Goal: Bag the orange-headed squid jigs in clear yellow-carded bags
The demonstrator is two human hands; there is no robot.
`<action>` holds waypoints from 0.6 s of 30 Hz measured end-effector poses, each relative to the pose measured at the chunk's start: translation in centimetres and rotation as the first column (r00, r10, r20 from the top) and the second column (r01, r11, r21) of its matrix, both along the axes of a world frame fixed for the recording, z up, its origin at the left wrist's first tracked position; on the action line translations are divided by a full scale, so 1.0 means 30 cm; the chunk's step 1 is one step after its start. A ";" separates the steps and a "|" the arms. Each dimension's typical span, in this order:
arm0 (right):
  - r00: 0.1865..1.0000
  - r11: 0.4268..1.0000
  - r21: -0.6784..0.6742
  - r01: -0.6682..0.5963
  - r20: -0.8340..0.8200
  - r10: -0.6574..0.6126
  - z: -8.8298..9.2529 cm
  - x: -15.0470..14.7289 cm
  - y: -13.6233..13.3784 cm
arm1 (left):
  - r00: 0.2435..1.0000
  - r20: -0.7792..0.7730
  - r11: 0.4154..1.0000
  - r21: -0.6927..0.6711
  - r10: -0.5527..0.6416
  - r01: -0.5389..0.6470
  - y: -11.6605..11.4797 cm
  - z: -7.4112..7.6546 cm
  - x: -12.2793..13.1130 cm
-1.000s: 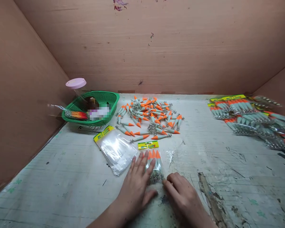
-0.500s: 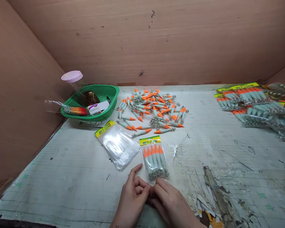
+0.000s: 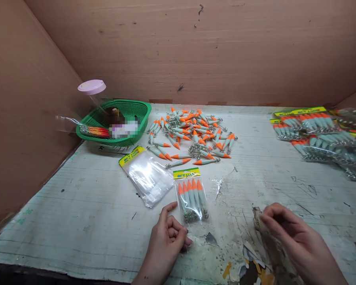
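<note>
A clear packet of squid lures [image 3: 190, 198] with a yellow "BCT LURE" header lies in front of me, its orange-tipped lures side by side with hooks toward me. My left hand [image 3: 169, 241] is at its lower left. Its thumb and curled fingers pinch the clear plastic at the bottom, while the index finger stretches along the side. My right hand [image 3: 296, 237] is off to the right above the worn table edge, thumb and index finger pressed together. Whatever might be between them is too small to make out. Left of the packet lies a stack of bags [image 3: 148, 178] with yellow headers.
Loose orange-and-pale lures [image 3: 195, 134] lie heaped at the back middle. A green basket [image 3: 142, 122] at back left holds a lidded tube and other items. Filled lure packets [image 3: 320, 134] pile up at back right. The table covering [image 3: 77, 221] is torn near the front.
My right hand has left the packet's bottom edge and moved right, away from my left hand. The left hand has stayed by the packet. The view has shifted slightly.
</note>
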State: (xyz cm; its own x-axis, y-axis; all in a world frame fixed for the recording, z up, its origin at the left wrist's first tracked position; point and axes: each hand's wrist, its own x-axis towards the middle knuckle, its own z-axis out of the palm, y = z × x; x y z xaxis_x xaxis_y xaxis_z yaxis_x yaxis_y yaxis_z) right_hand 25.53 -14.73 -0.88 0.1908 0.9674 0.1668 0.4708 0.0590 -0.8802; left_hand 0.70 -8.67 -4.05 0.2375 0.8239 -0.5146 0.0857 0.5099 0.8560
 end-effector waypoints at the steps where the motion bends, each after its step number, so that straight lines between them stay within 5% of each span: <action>1: 0.994 0.998 0.006 -0.065 0.090 0.064 0.002 -0.012 0.005 | 1.000 0.002 1.000 0.004 -0.002 0.002 0.000 0.005 0.000; 5: 0.857 0.899 -0.009 -0.437 0.298 0.420 -0.040 -0.190 0.042 | 1.000 0.029 0.999 0.039 -0.007 0.006 -0.002 0.009 -0.003; 8: 0.803 0.879 0.026 -0.475 0.421 0.422 -0.078 -0.317 0.075 | 0.999 0.040 0.998 0.056 -0.027 0.025 -0.004 0.000 -0.008; 11: 0.831 0.868 0.055 -0.493 0.326 0.451 -0.068 -0.326 0.086 | 0.999 0.042 0.999 0.050 -0.006 0.004 -0.007 -0.013 -0.005; 13: 0.898 0.905 0.003 -0.425 0.128 0.421 -0.048 -0.248 0.073 | 0.999 0.028 0.998 0.057 0.020 -0.021 -0.010 -0.020 0.000; 15: 0.977 0.974 -0.082 -0.211 -0.011 0.211 -0.040 -0.109 0.042 | 1.000 0.002 0.998 0.056 0.017 -0.017 -0.016 -0.027 0.000; 18: 0.975 0.962 -0.197 0.188 0.152 -0.159 -0.056 0.139 -0.019 | 0.998 -0.025 0.994 0.087 -0.059 0.061 -0.030 -0.035 -0.026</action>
